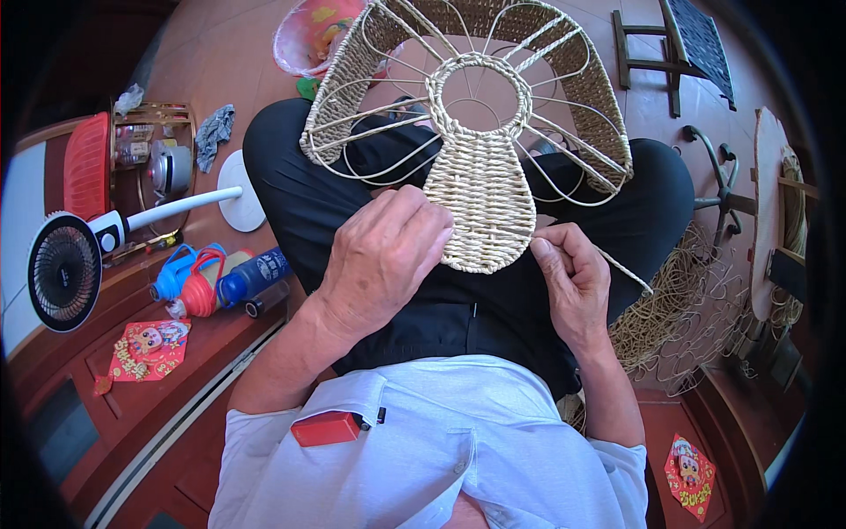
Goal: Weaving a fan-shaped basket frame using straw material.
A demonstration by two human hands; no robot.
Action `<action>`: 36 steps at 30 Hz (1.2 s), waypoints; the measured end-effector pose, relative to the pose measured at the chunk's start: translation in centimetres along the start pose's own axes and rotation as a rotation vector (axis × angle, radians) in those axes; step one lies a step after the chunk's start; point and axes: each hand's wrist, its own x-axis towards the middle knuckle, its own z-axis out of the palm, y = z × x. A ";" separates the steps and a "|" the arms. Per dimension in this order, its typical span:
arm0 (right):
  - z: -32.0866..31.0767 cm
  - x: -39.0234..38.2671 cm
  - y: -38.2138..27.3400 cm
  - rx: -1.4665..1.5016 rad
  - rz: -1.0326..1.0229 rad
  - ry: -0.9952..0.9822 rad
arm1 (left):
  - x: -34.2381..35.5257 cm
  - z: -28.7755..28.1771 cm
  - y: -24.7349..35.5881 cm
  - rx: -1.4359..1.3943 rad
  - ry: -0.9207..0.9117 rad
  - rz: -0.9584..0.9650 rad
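A half-woven basket rests across my lap, its wire frame showing in several bare loops. Pale cord fills its rounded panel near me, and a wrapped ring joins this panel to cord-bound spokes. Beyond them curves a tall woven wall. My left hand is closed at the panel's left edge, fingertips curled onto the weave. At the right edge my right hand pinches a strand of cord, whose free end sticks out to the right. What lies under the left fingertips is hidden.
Loose cord lies heaped on the floor at my right, near a swivel-chair base. On the left are a white-stemmed fan and several bottles. A pink basin and a stool stand beyond my knees.
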 end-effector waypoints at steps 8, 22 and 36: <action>0.4 0.0 0.5 -0.059 -0.077 0.110 | -0.3 -0.5 0.0 -0.394 -0.105 -0.479; -1.6 0.4 -1.8 -0.400 -0.483 0.159 | 3.8 2.2 3.4 -0.264 -0.022 0.031; -1.1 -2.0 -2.5 -0.055 -0.171 0.144 | 3.1 2.0 3.1 -0.199 0.033 -0.162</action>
